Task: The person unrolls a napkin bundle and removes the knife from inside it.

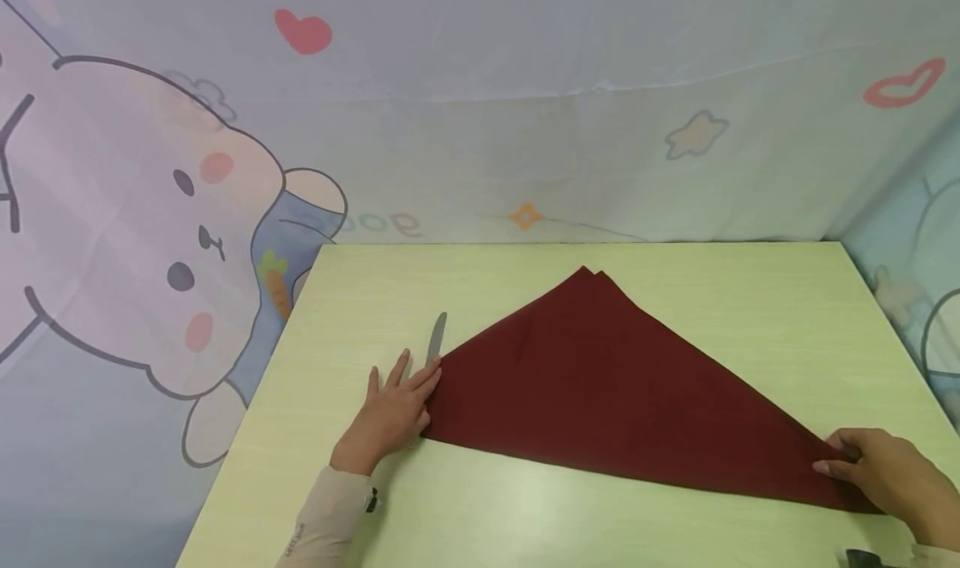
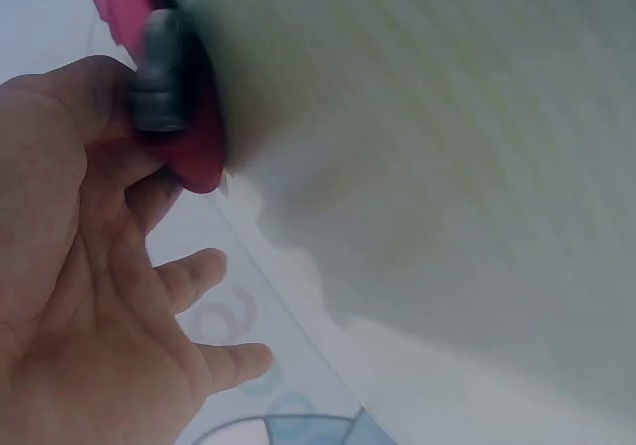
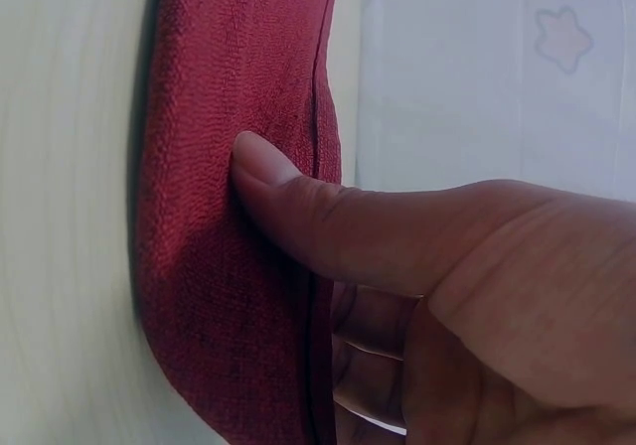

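Note:
A dark red cloth, folded to a broad triangle with its peak pointing away, lies on the table. My left hand grips its left edge, with thumb and fingers at the fold and two fingers spread out. Beyond those fingertips sticks out the grey blade of a knife. In the left wrist view, a blurred dark metallic piece stands against the cloth; it may be the knife's other end. At the right corner, my right hand pinches the cloth, thumb on top, fingers behind.
The pale yellow-green table carries the cloth and knife. A printed curtain with a cartoon bear, hearts and stars hangs behind it and at the sides. A small dark object shows at the bottom right, by the right sleeve.

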Motion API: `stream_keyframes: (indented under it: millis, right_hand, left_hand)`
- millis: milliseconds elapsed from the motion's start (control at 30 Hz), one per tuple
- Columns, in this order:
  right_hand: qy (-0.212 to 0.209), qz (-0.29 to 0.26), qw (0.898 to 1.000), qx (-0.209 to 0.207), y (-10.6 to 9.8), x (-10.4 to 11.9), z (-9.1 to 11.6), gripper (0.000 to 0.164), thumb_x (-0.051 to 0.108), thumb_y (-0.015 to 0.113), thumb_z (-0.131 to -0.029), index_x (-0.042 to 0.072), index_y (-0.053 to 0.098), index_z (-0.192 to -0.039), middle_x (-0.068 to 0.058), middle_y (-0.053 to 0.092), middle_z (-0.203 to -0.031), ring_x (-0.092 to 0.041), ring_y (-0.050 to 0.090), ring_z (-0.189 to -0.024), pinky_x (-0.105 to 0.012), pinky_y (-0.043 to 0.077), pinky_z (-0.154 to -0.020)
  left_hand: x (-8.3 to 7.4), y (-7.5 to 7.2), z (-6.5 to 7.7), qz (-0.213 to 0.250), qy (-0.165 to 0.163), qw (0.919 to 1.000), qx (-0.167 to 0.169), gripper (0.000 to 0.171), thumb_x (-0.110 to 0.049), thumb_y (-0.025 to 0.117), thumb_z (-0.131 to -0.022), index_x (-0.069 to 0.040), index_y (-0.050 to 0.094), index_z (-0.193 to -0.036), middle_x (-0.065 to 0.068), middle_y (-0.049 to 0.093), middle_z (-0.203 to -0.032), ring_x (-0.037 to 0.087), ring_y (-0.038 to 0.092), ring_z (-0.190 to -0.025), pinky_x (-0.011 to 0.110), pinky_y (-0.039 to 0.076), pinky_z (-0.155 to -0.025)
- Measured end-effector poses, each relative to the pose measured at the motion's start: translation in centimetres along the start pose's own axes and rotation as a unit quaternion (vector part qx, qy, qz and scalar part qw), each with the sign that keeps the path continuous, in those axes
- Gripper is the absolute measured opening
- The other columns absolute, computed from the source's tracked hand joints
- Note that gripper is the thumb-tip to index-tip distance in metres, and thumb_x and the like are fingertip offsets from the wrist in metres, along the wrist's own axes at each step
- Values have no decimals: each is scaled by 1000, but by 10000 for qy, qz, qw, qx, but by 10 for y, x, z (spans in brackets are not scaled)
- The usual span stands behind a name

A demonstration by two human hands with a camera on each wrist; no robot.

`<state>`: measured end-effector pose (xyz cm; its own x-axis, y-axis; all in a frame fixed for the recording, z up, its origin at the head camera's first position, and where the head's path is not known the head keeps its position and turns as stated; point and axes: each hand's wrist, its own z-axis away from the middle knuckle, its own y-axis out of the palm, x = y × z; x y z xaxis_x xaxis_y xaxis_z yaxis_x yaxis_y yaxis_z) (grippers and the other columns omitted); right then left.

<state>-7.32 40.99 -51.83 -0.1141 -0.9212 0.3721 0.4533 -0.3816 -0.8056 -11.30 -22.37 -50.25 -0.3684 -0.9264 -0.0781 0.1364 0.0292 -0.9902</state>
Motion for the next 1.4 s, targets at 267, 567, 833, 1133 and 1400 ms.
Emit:
stream_keyframes:
  millis: [267, 567, 833, 1133, 1400]
  right_hand:
    - [-7, 0, 10000, 2, 0, 0, 0, 29, 36, 78, -85, 10, 65, -84, 5, 68, -78, -13, 56, -71, -38, 46, -67]
    - [-66, 53, 9999, -67, -1, 3, 4, 28, 34, 78, -86, 11, 63, -82, 5, 67, -77, -13, 55, -69, -37, 45, -66]
    - [54, -28, 10000, -36, 1, 3, 2, 27, 31, 79, -85, 9, 65, -84, 3, 69, -78, -14, 58, -71, -43, 49, -69]
    - [43, -15, 10000, -61, 1, 2, 2, 28, 34, 79, -85, 10, 66, -84, 4, 69, -78, -13, 58, -70, -42, 48, -69]
    - [83, -35, 10000, -40, 0, 4, 2, 27, 33, 79, -85, 8, 67, -85, 3, 69, -79, -14, 58, -71, -41, 48, -69]
  left_hand:
    - [6, 1, 4, 230, -117, 9997, -20, 53, -20, 52, -103, -14, 44, -155, -2, 35, -164, 41, 22, -153, 77, 25, -108]
    - [-3, 6, 3, 235, -83, 9997, 19, 55, -27, 55, -104, -13, 43, -156, 1, 33, -165, 41, 21, -153, 76, 25, -109]
    - [-10, 5, 4, -24, 134, 9998, -137, 53, -28, 57, -104, -17, 45, -155, -1, 35, -164, 44, 24, -151, 77, 29, -106]
    - [-3, 4, 6, -243, 3, 9996, -122, 53, -21, 59, -103, -17, 46, -155, -4, 36, -164, 44, 26, -151, 77, 31, -105]
    - [0, 3, 5, -288, 9, 9995, -164, 57, -18, 64, -99, -15, 46, -154, -2, 39, -162, 44, 28, -150, 76, 32, -105]
